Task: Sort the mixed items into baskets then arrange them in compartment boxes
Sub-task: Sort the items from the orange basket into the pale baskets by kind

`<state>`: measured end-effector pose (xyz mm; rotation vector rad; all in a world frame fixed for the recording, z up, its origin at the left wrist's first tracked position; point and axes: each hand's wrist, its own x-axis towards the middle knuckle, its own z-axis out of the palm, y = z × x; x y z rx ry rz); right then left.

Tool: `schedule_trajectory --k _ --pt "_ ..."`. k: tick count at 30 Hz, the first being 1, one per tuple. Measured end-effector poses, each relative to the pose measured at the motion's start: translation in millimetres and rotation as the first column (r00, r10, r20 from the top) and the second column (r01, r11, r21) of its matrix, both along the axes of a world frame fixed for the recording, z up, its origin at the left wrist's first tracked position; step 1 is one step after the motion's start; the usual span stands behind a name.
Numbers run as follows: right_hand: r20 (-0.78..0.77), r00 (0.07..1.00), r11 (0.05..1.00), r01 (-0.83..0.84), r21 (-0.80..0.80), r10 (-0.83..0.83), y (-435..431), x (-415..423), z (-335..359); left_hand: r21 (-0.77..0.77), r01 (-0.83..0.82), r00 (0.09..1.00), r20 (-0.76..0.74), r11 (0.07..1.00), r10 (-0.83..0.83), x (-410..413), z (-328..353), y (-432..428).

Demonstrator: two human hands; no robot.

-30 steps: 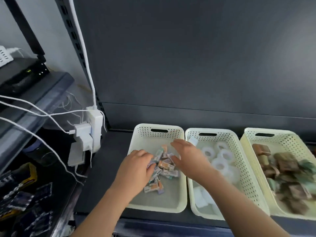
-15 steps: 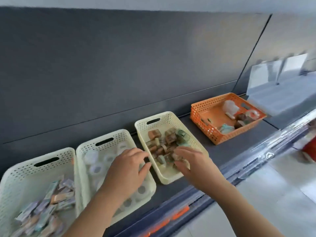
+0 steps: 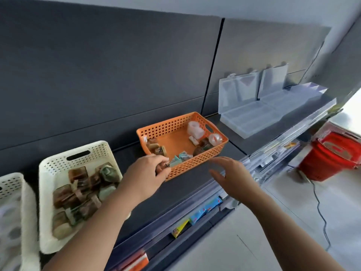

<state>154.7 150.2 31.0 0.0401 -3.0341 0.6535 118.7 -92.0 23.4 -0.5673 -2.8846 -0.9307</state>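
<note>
Left edge cuts off a white basket [image 3: 11, 184], contents blurred. A cream basket [image 3: 58, 159] holds brownish packets [image 3: 78, 192]. The left hand [image 3: 144, 177] pinches a small item [image 3: 166, 164], too blurred to name, at the orange basket's [image 3: 187, 165] near corner. The right hand [image 3: 232, 177] hovers, fingers spread. Clear boxes [image 3: 250, 118] lie open beyond.

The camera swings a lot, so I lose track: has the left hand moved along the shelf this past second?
Yes. The left hand went right, past the white basket of brown items, to the orange basket.
</note>
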Motion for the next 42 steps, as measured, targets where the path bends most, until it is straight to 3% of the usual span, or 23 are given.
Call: schedule_trajectory --k 7,13,22,25,28,33,38,42 --pt "0.0 0.999 0.995 0.035 -0.096 -0.035 61 -68 -13 0.01 0.03 0.994 0.108 0.999 -0.031 -76 -13 58" --pt "0.014 0.998 0.995 0.056 -0.085 -0.055 100 -134 -27 0.037 0.086 0.963 0.254 0.996 -0.093 -148 -36 109" --pt "0.122 0.992 0.997 -0.027 -0.068 0.035 119 -189 -44 0.149 0.255 0.772 0.564 0.955 -0.294 -194 -78 163" --pt "0.145 0.986 0.993 -0.065 -0.096 0.079 121 -200 -49 0.182 0.251 0.779 0.545 0.951 -0.311 -194 -89 162" --pt "0.183 0.973 0.989 -0.123 -0.087 0.138 124 -209 -52 0.099 0.242 0.809 0.529 0.965 -0.257 -191 -101 158" --pt "0.282 0.927 0.962 -0.269 0.037 0.248 125 -226 -51 0.076 0.212 0.853 0.473 0.974 -0.222 -199 -107 149" --pt "0.278 0.904 0.931 -0.358 0.079 0.324 117 -247 -51 -0.197 0.133 0.926 0.374 0.971 -0.051 -217 -104 127" --pt "0.189 0.923 0.919 -0.365 0.147 0.336 110 -251 -53 -0.232 0.033 0.955 0.296 0.972 0.038 -216 -92 127"
